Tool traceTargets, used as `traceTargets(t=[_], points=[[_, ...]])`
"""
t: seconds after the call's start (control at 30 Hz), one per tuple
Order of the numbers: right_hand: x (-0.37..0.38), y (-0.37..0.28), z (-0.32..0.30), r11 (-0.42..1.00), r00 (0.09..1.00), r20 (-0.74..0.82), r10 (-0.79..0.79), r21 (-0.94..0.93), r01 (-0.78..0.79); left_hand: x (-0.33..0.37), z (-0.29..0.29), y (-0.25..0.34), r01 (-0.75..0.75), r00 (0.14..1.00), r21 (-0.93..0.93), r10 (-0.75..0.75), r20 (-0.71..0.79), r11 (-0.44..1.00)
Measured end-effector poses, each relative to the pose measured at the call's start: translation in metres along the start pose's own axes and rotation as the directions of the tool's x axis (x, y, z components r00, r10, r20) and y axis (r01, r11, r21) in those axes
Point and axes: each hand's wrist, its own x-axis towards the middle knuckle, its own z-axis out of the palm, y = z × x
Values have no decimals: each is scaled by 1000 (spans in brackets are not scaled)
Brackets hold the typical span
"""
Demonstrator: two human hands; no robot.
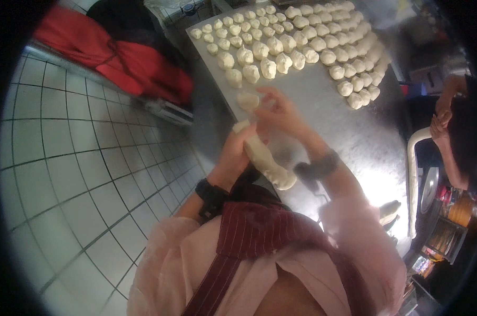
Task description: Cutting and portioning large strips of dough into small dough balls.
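Note:
My left hand (239, 149) is closed round a thick pale roll of dough (264, 162), whose rounded end hangs out toward my body. A short stub of it sticks out past my thumb at the far end. Just beyond lies a single dough piece (247, 101), a little blurred; whether it rests on the metal table or is in the air I cannot tell. Beside that piece is my right hand (280, 113), its fingers apart at the piece's right edge and seemingly not gripping it. Rows of small dough pieces (268, 68) cover the far part of the table.
The steel table (349, 142) has its left edge beside my left hand. Red cloth (117, 63) lies at the far left, above a white tiled surface (85, 174). On the right, another person's hands (441, 124) hold a long dough rope (413, 174) near a round metal lid (429, 189).

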Motion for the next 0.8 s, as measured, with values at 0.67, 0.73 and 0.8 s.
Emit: traceTargets(t=[0.67,0.73,0.8], points=[[-46,-27,-20,971,982,-185,-37,-239,-9,14,25,-21,15,909,666,-288,301,746],[-20,-10,-29,846,963,-271,-9,-515,-137,-4,44,-20,-178,869,746,-253,426,642],[-2,5,-37,855,956,-293,-14,-498,-140,-7,45,-17,-375,806,772,-230,545,513]])
